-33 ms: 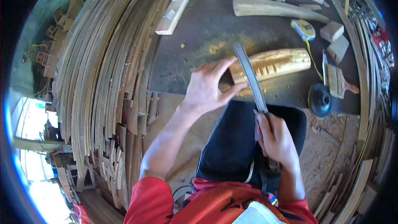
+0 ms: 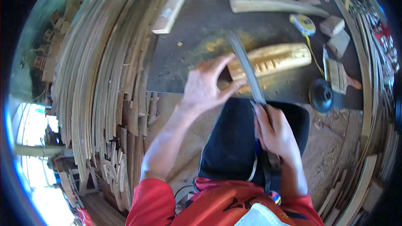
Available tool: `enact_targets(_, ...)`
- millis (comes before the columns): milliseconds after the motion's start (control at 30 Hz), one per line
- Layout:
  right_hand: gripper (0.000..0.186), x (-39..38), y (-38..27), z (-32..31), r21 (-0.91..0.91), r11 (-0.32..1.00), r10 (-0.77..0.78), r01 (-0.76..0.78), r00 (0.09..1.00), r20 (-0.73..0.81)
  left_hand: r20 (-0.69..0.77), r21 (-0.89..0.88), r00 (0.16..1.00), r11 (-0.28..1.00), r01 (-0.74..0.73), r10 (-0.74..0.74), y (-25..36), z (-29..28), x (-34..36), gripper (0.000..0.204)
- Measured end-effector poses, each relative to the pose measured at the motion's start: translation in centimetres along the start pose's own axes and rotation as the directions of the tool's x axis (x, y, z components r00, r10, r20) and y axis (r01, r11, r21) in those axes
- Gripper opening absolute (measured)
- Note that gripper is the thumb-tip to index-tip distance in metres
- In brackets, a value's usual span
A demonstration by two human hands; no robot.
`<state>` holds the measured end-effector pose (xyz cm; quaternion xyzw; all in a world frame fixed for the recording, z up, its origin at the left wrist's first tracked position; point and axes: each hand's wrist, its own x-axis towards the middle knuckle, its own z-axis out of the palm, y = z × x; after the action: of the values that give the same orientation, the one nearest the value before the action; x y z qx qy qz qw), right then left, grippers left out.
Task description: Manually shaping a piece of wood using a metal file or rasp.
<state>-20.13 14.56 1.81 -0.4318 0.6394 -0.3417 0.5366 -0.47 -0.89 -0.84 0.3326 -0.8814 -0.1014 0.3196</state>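
My left hand (image 2: 209, 81) grips the left end of a carved, light-yellow wooden piece (image 2: 289, 58) lying on the dark worktop (image 2: 180, 54), thumb and fingers on either side of it. A row of notches shows on the piece. My right hand (image 2: 270, 129) is closed on the near end of a long, flat metal tool (image 2: 245, 62), perhaps a file, which lies across the piece just right of my left fingers and points away from me. Yellowish sawdust (image 2: 215, 44) lies beside them.
A brush (image 2: 337, 75), black rubber disc (image 2: 321, 96), tape measure (image 2: 302, 24) and wood offcuts (image 2: 337, 37) sit at the right. A long wooden piece (image 2: 276, 4) lies at the back. Stacked planks (image 2: 96, 67) flank the worktop at left; more stand at right.
The whole scene sits slightly higher and further left in the picture. My hands, the tool and the wooden piece keep much the same arrangement.
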Motion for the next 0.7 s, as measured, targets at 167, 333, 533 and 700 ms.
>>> enact_targets(167,0.034,-0.4,0.3,1.2,0.021,0.991,-0.131,0.131,0.991,-0.017,-0.02,-0.039,0.999,0.998,0.044,-0.045,-0.1,-1.1,-0.2,0.061)
enact_targets(333,0.033,0.5,0.5,0.5,0.06,0.995,-0.079,0.078,0.997,0.025,-0.005,-0.081,0.999,0.995,0.051,-0.052,-0.2,-0.5,0.4,0.062)
enact_targets(533,0.023,0.0,1.3,1.3,-0.148,0.939,-0.324,0.311,0.943,-0.074,0.014,-0.122,0.992,0.984,0.128,-0.128,0.1,-0.8,0.1,0.063)
enact_targets(700,0.02,-0.4,1.6,0.7,-0.241,0.939,-0.273,0.244,0.957,-0.096,-0.012,-0.084,0.997,0.993,0.078,-0.079,-0.1,-0.1,-0.1,0.063)
